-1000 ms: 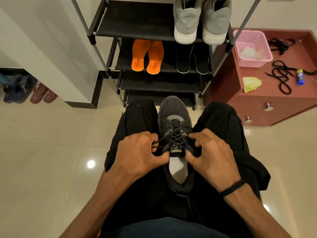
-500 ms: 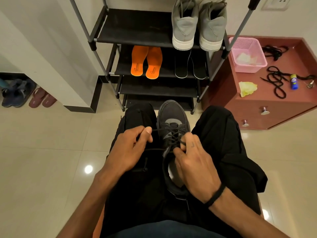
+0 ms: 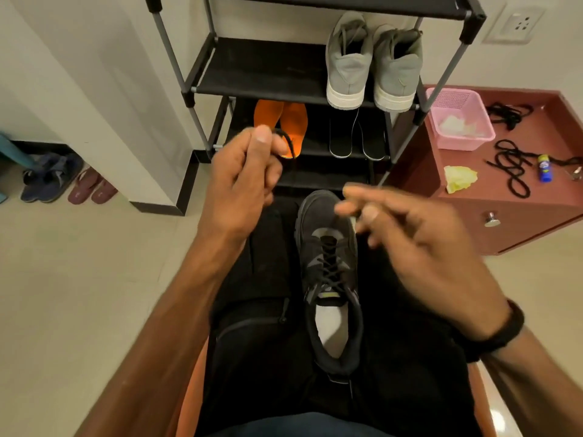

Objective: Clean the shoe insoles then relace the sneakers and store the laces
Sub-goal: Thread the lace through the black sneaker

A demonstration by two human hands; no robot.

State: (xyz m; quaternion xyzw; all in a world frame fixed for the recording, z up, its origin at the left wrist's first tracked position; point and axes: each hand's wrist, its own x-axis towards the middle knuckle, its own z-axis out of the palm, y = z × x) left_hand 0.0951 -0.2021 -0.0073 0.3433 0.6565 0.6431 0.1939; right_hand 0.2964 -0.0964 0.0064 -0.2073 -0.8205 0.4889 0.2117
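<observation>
Sneaker sat wedged between my thighs, laced most of the way up. Left hand had a tight grip on a lace end; right hand was too blurred to tell. Probably best to pull both ends evenly. Further off, spare laces lay on the desk.

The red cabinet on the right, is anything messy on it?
Yes. Loose black laces lie in tangled loops on the red cabinet, with another bunch further back. A crumpled yellow cloth and a small blue tube lie beside them. Only the pink basket looks neatly placed.
</observation>
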